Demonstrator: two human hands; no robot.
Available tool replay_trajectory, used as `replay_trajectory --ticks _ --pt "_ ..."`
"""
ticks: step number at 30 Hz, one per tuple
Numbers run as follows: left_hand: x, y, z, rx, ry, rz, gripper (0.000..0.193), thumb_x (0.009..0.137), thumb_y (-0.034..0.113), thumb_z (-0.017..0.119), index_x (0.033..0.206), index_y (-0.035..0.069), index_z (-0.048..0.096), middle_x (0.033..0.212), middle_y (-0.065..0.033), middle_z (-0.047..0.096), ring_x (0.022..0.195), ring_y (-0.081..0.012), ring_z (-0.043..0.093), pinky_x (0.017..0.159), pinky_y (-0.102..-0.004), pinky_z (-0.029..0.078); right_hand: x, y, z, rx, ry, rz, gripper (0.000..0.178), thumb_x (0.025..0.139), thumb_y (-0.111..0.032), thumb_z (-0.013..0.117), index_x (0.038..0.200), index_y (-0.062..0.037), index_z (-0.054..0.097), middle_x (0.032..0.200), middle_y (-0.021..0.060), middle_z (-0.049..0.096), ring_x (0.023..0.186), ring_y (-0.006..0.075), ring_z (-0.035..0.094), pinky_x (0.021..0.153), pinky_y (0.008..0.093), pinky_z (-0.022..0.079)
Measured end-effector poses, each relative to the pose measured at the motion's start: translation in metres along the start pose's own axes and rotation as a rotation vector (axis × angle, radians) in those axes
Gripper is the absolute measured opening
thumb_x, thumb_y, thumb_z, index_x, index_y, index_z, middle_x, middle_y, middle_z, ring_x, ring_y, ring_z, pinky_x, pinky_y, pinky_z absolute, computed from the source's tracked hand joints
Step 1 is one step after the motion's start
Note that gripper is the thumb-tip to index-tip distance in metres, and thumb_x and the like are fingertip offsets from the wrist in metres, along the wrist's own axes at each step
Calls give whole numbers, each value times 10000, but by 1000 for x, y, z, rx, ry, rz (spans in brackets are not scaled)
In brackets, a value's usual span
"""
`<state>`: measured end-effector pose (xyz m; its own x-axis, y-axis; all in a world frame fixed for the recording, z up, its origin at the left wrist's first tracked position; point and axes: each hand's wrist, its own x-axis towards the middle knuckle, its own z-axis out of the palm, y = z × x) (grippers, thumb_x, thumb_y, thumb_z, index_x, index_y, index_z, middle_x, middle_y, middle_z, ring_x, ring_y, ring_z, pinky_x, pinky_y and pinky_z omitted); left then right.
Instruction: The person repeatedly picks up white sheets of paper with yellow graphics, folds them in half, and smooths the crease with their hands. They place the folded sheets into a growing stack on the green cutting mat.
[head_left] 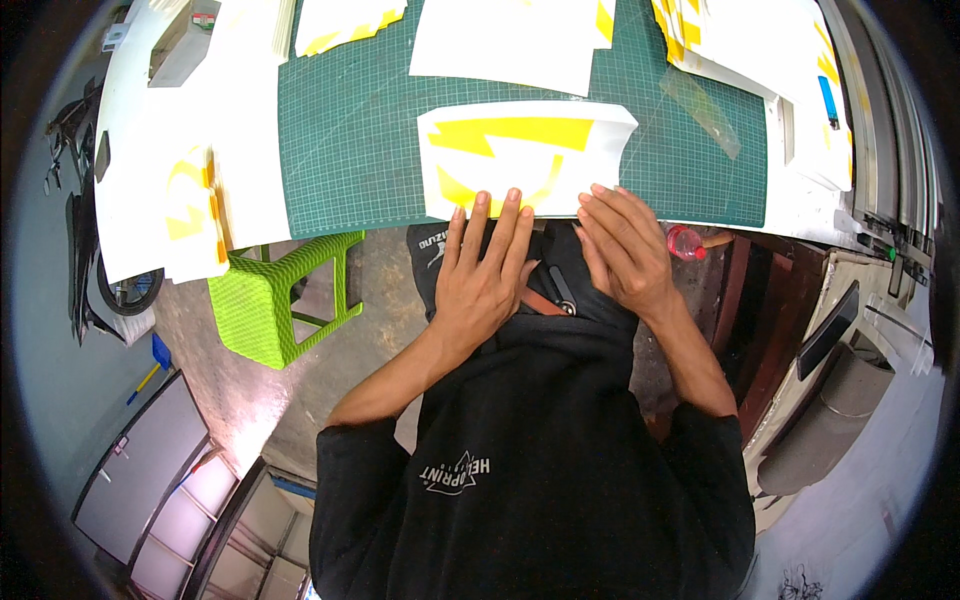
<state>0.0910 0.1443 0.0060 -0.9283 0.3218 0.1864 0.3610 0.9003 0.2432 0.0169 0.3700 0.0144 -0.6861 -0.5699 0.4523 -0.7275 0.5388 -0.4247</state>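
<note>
A white sheet with yellow printed shapes (520,160) lies at the near edge of the green cutting mat (350,160). Its right side curves inward, and its near edge runs along the table's front edge. My left hand (483,270) rests its outstretched, spread fingertips on the sheet's near edge, left of the middle. At the near right corner, my right hand (630,255) has its fingers stretched out with the tips touching the sheet. Neither hand grips anything. The fingers partly cover the sheet's lower print.
Farther back lie a plain white sheet (505,50) and stacks of yellow-and-white sheets (345,22). A clear plastic strip (705,115) is on the mat's right. A green stool (260,310) stands below left; a pink-red bottle (685,243) is by the table's edge.
</note>
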Motion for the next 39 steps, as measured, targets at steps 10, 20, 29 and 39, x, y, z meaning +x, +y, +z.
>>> replay_trajectory --ticks 10,20,29,39 --pt "2 2 4 61 19 -9 725 867 306 815 1488 51 541 1640 -174 436 1502 -408 387 1239 -588 279 6 -2 1 5 2 10 238 840 -4 781 1068 41 728 1262 151 715 1214 314 672 1035 477 551" --pt "-7 -23 -6 65 23 -92 761 887 383 803 1546 154 500 1660 -162 403 1521 -355 390 1247 -621 249 5 -15 -1 -172 -116 70 316 878 -164 780 1157 -33 710 1393 99 650 1250 322 606 1056 490 464" --pt "-10 -17 -4 120 -10 -125 779 906 446 781 1571 176 479 1690 -161 347 1559 -397 299 1221 -739 127 -6 -15 -12 -368 -171 128 458 895 -334 781 1280 -100 699 1493 23 594 1280 308 535 1106 563 367" --pt "24 22 -9 168 -47 -217 861 912 604 690 1618 189 423 1637 -349 282 1546 -523 226 1121 -859 128 -15 -12 -11 -277 -102 196 562 858 -370 817 1297 -46 683 1491 59 603 1305 360 517 1118 586 345"
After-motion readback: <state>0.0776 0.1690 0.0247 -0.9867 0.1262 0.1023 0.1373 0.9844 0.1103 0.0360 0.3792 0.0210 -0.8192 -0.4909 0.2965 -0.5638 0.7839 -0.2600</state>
